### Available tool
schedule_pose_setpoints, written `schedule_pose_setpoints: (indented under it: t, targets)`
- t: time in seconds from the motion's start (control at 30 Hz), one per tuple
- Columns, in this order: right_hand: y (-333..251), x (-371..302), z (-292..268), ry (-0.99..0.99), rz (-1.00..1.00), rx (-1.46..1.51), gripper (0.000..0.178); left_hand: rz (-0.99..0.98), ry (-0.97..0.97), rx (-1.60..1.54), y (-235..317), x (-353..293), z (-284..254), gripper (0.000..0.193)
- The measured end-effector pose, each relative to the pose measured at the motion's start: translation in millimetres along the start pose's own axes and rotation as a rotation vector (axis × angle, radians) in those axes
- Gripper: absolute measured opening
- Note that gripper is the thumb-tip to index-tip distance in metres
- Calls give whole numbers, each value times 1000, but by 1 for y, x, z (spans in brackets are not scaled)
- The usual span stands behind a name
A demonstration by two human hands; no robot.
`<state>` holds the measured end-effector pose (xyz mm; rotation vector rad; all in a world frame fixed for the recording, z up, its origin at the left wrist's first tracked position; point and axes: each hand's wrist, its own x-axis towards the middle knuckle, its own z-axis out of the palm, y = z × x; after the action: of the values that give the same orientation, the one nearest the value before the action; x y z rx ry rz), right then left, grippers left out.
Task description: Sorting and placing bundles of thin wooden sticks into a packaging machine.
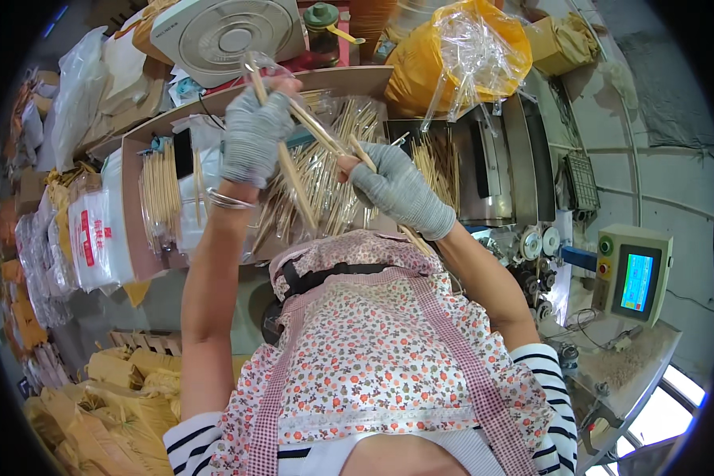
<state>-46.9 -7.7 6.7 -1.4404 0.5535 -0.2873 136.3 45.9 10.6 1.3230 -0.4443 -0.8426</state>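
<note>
Watching from my end through the head view. Left hand, gloved with bare fingertips, is clenched around the upper end of some clear-wrapped sticks; right hand pinches near their lower end, with another stick bundle poking out above its thumb. The wrapped sticks slant between the two, above a pile of sticks in a cardboard tray.

Risks, as I judge them: thin film could split if both hands pull against each other; smooth sticks could slide out of a sleeve tipped end-down; the long bundle slanting down past the left hand could snag the pile's loose film and drag pieces along.

Hard to make out: most left fingers, folded out of sight; whether the right-hand bundle is sleeved; stick counts, lost in glare; the tray's near edge, behind the apron.
</note>
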Motion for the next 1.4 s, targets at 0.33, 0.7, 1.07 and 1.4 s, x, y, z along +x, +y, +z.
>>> schedule_pose_setpoints:
  t: [0.33, 0.7, 1.07, 1.4]
  targets:
    - [12, -15, -16, 53, -25, -144, 26, 460, 104, 482, -2, 28, -40, 11]
    - [0, -57, -63, -1, 57, 584, 18, 282, 272, -294, 69, 67, -180, 7]
    - [-2, -46, -49, 430, -114, -48, 14, 38, 418, -376, 51, 37, -127, 24]
    - [-10, -48, -56, 204, 82, 208, 38, -15, 322, -322, 37, 36, -109, 22]
